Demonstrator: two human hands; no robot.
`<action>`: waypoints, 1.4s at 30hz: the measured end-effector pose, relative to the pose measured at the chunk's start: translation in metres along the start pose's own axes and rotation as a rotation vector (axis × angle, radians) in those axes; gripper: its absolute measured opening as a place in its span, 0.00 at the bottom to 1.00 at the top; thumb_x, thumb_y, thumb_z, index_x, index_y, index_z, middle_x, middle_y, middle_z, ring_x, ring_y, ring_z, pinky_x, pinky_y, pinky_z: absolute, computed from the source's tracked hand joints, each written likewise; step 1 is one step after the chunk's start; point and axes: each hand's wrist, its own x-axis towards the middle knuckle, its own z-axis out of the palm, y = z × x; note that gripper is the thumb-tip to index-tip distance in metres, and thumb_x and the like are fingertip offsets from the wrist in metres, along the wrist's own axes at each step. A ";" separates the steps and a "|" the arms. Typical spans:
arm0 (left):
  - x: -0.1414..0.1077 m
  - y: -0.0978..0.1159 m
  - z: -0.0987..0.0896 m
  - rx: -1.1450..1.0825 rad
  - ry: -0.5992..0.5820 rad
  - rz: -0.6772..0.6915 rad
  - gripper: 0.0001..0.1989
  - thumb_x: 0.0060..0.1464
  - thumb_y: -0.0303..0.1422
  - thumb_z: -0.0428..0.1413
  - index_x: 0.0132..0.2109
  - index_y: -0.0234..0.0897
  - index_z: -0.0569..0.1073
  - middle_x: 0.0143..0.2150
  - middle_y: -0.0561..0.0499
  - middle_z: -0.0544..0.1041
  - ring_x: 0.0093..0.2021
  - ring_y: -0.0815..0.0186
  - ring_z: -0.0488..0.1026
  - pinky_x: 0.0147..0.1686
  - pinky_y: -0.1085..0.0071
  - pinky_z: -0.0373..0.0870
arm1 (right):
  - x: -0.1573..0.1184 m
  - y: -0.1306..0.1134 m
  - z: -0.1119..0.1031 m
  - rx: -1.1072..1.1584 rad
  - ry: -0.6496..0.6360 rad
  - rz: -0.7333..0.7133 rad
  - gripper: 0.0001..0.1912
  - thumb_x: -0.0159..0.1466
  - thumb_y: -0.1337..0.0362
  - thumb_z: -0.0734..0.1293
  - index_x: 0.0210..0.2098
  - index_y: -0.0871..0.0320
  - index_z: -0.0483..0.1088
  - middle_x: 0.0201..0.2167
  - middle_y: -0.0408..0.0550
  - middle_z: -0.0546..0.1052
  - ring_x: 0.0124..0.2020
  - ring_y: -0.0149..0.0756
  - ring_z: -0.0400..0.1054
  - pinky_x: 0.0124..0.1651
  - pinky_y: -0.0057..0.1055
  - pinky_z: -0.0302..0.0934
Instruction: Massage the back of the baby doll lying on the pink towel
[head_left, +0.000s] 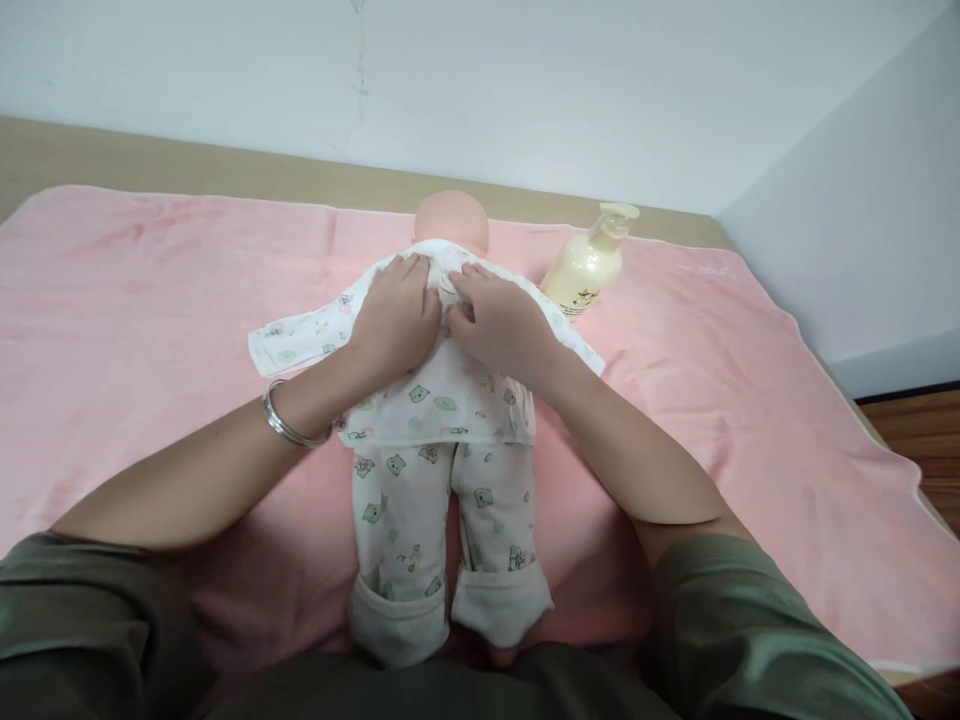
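Note:
A baby doll with a smooth round head lies stretched out in front of me, its feet end toward me. It wears a white printed long-sleeved shirt and matching trousers with turned-up cuffs. My left hand rests on the upper part of the shirt, fingers extended toward the head. Beside it, my right hand lies on the other side of the upper shirt. Both thumbs point inward to the middle, a small gap apart. No face shows on the doll.
A pink blanket covers the tabletop under the doll. Right of the doll's shoulder a cream pump bottle leans at a tilt. Behind runs the tan table edge, against a white wall. A side wall stands at the right.

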 end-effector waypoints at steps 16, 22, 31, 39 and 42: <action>0.010 -0.021 0.020 -0.142 0.129 0.002 0.24 0.65 0.35 0.39 0.59 0.38 0.72 0.63 0.42 0.74 0.68 0.52 0.67 0.73 0.50 0.61 | -0.016 -0.014 0.010 -0.166 0.063 -0.024 0.32 0.69 0.62 0.57 0.69 0.72 0.60 0.71 0.63 0.61 0.74 0.52 0.53 0.75 0.49 0.53; 0.005 -0.023 0.026 -0.179 0.177 0.021 0.26 0.65 0.37 0.40 0.64 0.37 0.69 0.67 0.43 0.71 0.70 0.55 0.65 0.74 0.53 0.58 | 0.003 -0.001 0.018 -0.065 0.059 0.046 0.32 0.68 0.63 0.56 0.70 0.69 0.58 0.72 0.59 0.58 0.76 0.49 0.50 0.78 0.52 0.46; 0.004 -0.015 0.019 -0.163 0.140 -0.018 0.28 0.63 0.36 0.41 0.65 0.30 0.68 0.68 0.38 0.69 0.71 0.53 0.64 0.75 0.54 0.56 | 0.010 0.005 0.024 -0.047 0.065 0.071 0.34 0.69 0.62 0.56 0.72 0.68 0.54 0.74 0.58 0.54 0.77 0.49 0.45 0.79 0.53 0.39; 0.005 -0.017 0.020 -0.156 0.160 -0.005 0.27 0.63 0.36 0.41 0.63 0.33 0.70 0.67 0.39 0.71 0.68 0.54 0.66 0.73 0.53 0.59 | 0.009 0.006 0.025 -0.045 0.063 0.072 0.34 0.69 0.61 0.56 0.73 0.68 0.54 0.74 0.58 0.54 0.77 0.49 0.45 0.79 0.53 0.39; 0.003 -0.018 0.022 -0.140 0.176 0.013 0.26 0.65 0.37 0.40 0.64 0.36 0.69 0.67 0.41 0.71 0.69 0.55 0.66 0.73 0.54 0.59 | 0.009 0.007 0.027 -0.030 0.079 0.061 0.34 0.69 0.61 0.55 0.72 0.67 0.55 0.74 0.58 0.55 0.77 0.49 0.46 0.79 0.54 0.40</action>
